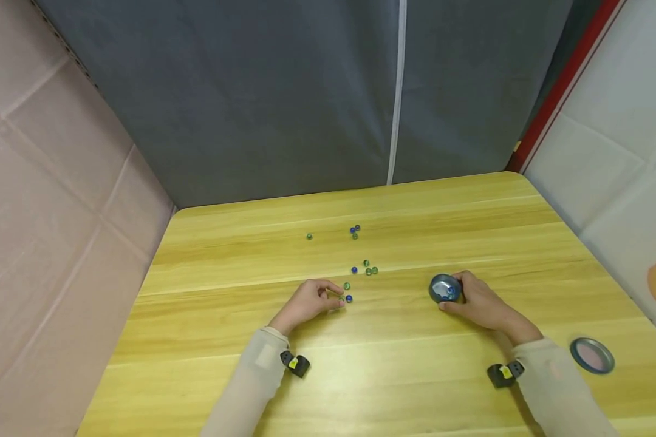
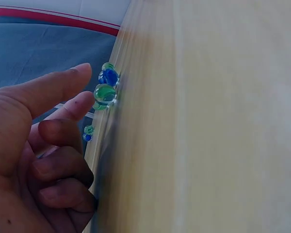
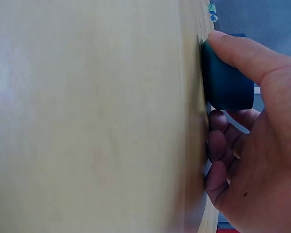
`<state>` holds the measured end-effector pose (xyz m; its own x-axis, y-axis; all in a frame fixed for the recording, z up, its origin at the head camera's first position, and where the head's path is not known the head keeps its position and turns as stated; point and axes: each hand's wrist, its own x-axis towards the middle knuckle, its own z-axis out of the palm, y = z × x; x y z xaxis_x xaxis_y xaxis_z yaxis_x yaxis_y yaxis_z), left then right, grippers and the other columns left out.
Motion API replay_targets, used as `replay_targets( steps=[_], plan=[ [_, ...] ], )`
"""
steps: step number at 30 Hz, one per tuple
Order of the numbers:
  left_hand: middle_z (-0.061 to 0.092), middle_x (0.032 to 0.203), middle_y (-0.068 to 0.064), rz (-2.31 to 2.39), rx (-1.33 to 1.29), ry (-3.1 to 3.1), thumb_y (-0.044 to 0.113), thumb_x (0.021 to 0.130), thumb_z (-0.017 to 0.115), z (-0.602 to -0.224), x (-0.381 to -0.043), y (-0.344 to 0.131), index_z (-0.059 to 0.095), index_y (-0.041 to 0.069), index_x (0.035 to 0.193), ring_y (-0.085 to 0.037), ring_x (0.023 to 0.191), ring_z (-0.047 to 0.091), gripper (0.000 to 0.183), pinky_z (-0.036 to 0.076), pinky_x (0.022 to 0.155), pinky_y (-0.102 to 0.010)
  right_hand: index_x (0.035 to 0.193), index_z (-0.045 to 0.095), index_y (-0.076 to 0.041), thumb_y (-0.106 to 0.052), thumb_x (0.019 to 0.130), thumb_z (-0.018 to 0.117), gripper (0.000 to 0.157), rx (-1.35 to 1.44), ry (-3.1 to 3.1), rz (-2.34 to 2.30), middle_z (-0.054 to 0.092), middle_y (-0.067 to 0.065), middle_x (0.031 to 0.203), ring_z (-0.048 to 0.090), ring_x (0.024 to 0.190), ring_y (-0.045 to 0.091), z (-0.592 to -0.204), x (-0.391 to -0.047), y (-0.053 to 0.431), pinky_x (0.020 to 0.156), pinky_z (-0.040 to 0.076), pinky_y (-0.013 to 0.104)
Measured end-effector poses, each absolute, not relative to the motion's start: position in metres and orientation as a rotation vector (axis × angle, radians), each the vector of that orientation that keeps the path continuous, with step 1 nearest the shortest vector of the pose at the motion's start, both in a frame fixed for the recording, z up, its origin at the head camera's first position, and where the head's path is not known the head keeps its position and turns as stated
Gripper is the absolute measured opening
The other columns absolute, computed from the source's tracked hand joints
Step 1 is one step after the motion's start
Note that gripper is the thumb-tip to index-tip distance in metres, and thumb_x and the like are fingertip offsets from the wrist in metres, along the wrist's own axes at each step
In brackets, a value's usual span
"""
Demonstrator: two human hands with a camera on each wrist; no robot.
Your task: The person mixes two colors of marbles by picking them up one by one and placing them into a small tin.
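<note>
My left hand (image 1: 310, 301) is low over the table, thumb and index finger apart, tips right at a green marble (image 2: 105, 94); the other fingers curl in. A blue marble (image 1: 349, 298) lies just right of the fingertips, and another green marble (image 1: 347, 286) lies slightly farther back. My right hand (image 1: 482, 303) grips a small round dark-blue tin (image 3: 228, 77) from its right side, thumb and fingers around the wall. The tin stands on the tabletop, its top uncovered, and blue marbles (image 1: 451, 292) show inside against the silvery bottom.
Several green and blue marbles (image 1: 369, 271) lie mid-table, with another small cluster (image 1: 355, 230) and a lone green marble (image 1: 309, 237) farther back. A round lid (image 1: 592, 355) rests by the right forearm. A grey curtain (image 1: 284, 109) hangs behind the wooden table (image 1: 224, 328).
</note>
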<state>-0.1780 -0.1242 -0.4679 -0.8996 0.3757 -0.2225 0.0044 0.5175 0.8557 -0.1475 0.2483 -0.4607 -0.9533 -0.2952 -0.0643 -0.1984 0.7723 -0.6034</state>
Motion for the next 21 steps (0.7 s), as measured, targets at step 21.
replay_targets(
  steps=[21],
  plan=[
    [0.045,0.061,0.004,1.265,0.299,2.451,0.025,0.082,0.077,-0.4703,-0.1774,-0.1215,0.074,0.017,0.094,-0.011,0.054,0.038,0.015,0.034,0.050,-0.023,0.124,0.041,0.008,-0.034,0.086,0.073,0.065,-0.386,2.809,-0.943,0.056,0.025,0.114,0.055,0.106,0.039,-0.4654,-0.1481,0.2496,0.087,0.044,0.055]
  ],
)
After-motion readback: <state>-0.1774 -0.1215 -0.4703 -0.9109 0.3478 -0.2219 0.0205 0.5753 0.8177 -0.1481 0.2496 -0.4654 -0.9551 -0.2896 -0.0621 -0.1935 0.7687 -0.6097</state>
